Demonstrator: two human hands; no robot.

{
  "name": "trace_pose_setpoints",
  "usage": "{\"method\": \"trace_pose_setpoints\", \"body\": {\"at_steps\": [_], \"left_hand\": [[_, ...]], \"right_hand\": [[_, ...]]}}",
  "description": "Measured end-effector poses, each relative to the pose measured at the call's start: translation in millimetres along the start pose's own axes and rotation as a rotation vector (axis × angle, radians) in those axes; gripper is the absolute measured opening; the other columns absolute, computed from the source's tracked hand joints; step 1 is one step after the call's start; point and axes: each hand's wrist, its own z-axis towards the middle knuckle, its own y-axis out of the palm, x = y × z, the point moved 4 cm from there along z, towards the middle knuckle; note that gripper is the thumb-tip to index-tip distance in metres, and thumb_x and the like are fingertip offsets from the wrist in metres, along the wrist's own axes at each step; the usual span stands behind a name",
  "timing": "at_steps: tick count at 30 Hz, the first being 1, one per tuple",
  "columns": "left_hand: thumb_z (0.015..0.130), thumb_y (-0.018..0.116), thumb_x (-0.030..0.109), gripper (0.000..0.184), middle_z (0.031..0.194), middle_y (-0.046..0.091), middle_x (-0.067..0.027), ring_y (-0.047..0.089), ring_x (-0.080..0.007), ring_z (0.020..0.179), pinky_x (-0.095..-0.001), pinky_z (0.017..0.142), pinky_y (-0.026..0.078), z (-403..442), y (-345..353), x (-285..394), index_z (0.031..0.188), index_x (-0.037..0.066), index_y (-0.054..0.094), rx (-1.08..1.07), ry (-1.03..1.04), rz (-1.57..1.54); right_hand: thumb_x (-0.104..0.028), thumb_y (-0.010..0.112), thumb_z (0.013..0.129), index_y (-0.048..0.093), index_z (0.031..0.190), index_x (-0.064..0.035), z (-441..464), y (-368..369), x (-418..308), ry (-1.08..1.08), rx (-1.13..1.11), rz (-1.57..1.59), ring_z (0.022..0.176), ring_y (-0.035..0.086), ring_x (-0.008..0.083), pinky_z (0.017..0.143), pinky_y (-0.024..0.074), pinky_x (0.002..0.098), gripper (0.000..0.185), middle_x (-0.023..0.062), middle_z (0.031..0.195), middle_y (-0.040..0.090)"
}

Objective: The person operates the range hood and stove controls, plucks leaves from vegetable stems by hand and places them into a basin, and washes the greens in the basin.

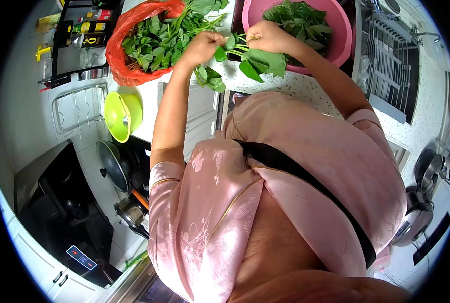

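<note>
Between a red plastic bag (115, 55) and a pink basin (342, 30), both my hands meet at leafy green stems (240, 46). My left hand (203, 49) has its fingers closed on the stems, and large leaves hang below it. On the other side my right hand (269, 38) pinches the same stems, with a broad leaf (270, 61) drooping under it. Leafy greens (159, 43) fill the red bag and spill over its edge toward my left hand. Loose picked leaves (303, 22) lie in the pink basin, partly behind my right hand.
A yellow-green bowl (115, 116) sits below the red bag. Bottles stand on a black rack (58, 45) at the upper left. A lidded pan (113, 165) and a pot (131, 211) are lower left. A dish rack (386, 65) is at the right.
</note>
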Motion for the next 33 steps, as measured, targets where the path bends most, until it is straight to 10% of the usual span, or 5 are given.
{"method": "trace_pose_setpoints", "body": {"at_steps": [8,15,28,33], "left_hand": [[0.089,0.053,0.017,0.029,0.058,0.046,0.0047,0.037,-0.0056,0.055,-0.0239,0.053,0.035,-4,-7,-13,0.066,0.0,0.055,-0.008,-0.018,-0.104],[0.088,0.055,0.018,0.025,0.061,0.053,0.0032,0.042,-0.0057,0.056,-0.0239,0.056,0.039,-6,-10,-6,0.075,-0.002,0.063,-0.031,-0.12,-0.186],[0.087,0.055,0.018,0.03,0.056,0.047,0.0037,0.038,-0.0067,0.055,-0.0261,0.054,0.037,-6,-7,-9,0.064,-0.001,0.056,0.001,-0.075,-0.101],[0.088,0.055,0.022,0.025,0.055,0.048,0.005,0.037,-0.0041,0.047,-0.0226,0.044,0.031,-13,-9,-21,0.074,0.001,0.061,0.01,-0.164,-0.274]], "right_hand": [[-0.02,0.051,0.084,0.058,0.082,-0.0056,-5,-44,18,0.185,-0.037,0.947,0.062,0.053,0.0057,0.056,0.0417,0.0195,0.016,-0.0019,0.071,0.056],[-0.018,0.062,0.079,0.061,0.078,-0.0018,-17,-17,-7,0.218,-0.236,0.171,0.062,0.047,0.0048,0.057,0.0376,0.0222,0.016,-0.0015,0.063,0.053],[-0.012,0.061,0.072,0.061,0.074,-0.0002,-8,-1,7,0.14,-0.252,-0.04,0.061,0.051,0.007,0.056,0.0402,0.0228,0.012,0.0006,0.065,0.057],[-0.013,0.055,0.076,0.06,0.078,-0.0034,-9,-41,10,0.189,-0.026,0.615,0.063,0.054,0.0087,0.057,0.043,0.0224,0.011,0.0022,0.075,0.059]]}}
